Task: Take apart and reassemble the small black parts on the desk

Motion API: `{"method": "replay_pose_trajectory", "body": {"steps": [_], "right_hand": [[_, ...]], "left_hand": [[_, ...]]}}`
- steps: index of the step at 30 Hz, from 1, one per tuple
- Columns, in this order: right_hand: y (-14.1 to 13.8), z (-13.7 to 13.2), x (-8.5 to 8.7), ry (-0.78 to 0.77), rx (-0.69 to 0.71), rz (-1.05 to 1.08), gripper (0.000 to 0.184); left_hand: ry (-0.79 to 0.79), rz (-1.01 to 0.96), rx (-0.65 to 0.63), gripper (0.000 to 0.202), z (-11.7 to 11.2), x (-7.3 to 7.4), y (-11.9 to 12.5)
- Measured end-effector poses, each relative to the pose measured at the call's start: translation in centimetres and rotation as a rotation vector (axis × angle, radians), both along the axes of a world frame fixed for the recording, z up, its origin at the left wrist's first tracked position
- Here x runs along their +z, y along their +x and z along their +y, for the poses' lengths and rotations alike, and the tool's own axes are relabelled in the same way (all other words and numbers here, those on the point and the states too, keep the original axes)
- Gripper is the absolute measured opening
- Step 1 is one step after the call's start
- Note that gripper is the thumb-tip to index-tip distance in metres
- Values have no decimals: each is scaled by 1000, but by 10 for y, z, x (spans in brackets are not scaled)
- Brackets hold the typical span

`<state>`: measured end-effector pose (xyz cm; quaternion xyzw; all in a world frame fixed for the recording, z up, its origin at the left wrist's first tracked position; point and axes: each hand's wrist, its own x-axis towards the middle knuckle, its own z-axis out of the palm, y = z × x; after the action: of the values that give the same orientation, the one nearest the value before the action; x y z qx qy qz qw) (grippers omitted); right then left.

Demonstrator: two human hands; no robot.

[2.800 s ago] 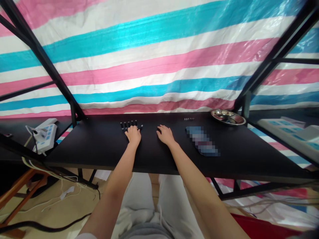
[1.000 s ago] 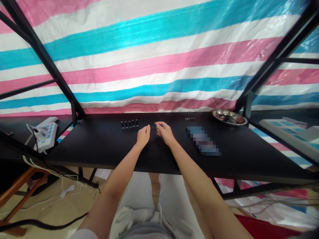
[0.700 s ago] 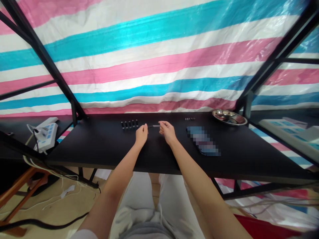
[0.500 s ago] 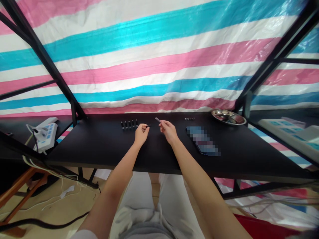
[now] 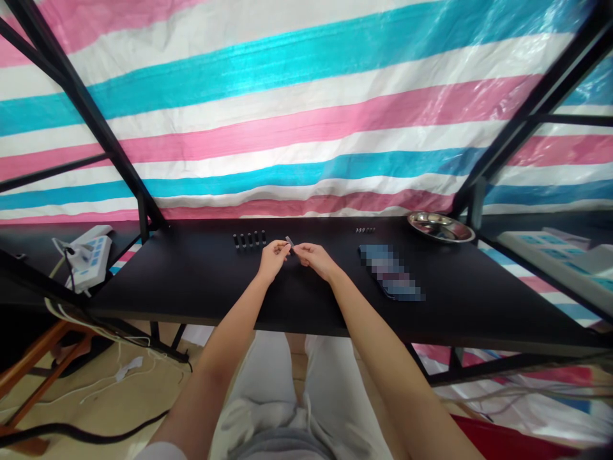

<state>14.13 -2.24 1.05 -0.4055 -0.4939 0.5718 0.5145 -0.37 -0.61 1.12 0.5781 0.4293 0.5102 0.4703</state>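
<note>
My left hand point(image 5: 272, 257) and my right hand point(image 5: 312, 257) meet above the middle of the black table point(image 5: 201, 281), fingers pinched. Between their fingertips sticks up a small grey piece point(image 5: 288, 241); my right fingers pinch it, and my left hand pinches a small dark part right beside it. I cannot make out whether the two parts touch. A row of several small black cylinders point(image 5: 249, 239) stands upright just left of my left hand.
A steel bowl point(image 5: 440, 226) sits at the table's far right, a blurred flat object point(image 5: 390, 271) lies right of my hands, and a row of tiny dark pieces point(image 5: 364, 229) is behind it. A white power strip point(image 5: 86, 255) rests at the left. Black frame posts flank the table.
My left hand took one black cylinder from the row. Both hands pulled it apart, separated, and have now come back together at the middle with the grey piece raised.
</note>
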Motion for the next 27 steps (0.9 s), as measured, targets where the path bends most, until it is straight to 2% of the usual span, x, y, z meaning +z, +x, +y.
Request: {"method": "replay_pose_trajectory", "body": {"steps": [7,21,24,27], "right_hand": [[0,0,-1,17,6,-48,36],[-1,-5,6,94,94,-331,34],[1,2,1,167,9,-390,34],[6,20,-8,267,-227,-432,33]], "left_hand": [[-3,28,-12,19,-1,0,0],[14,87,-33,20,-3,1,2],[59,165,34,24,-3,-1,1],[161,356,145,19,-4,-1,-1]]}}
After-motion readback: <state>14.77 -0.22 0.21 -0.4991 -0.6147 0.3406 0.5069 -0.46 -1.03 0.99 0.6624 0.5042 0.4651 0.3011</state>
